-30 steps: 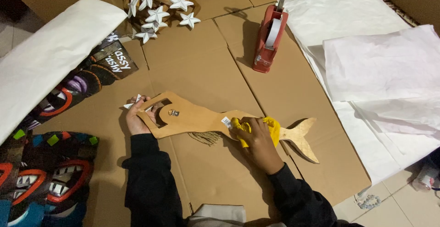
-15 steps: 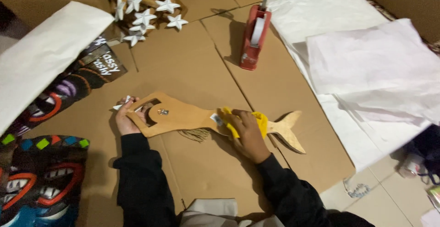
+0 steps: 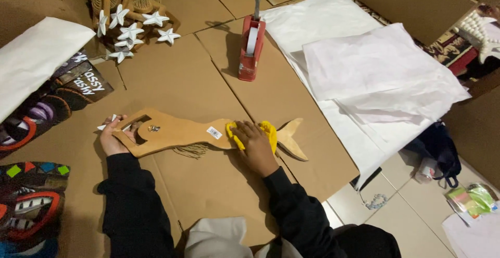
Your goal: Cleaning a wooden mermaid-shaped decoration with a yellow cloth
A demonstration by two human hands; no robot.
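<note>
Label: small white rectangular sticker on the flat wooden mermaid cutout, mid-body, just left of the yellow cloth. Dark printed sign with white lettering lies upper left, next to painted masks at the left edge. Cutout lies flat on the cardboard-covered surface, tail pointing right. Left hand grips the cutout's head end, fingers curled around it, with white scraps at the fingertips. Right hand lies flat, pressing the cloth on the body near the tail. Red tape dispenser stands above centre, scissors beside its top. White paper sheets stacked right, well apart from cutout. Wooden piece with white starfish top left. Tiled floor lower right with a dark bag
</note>
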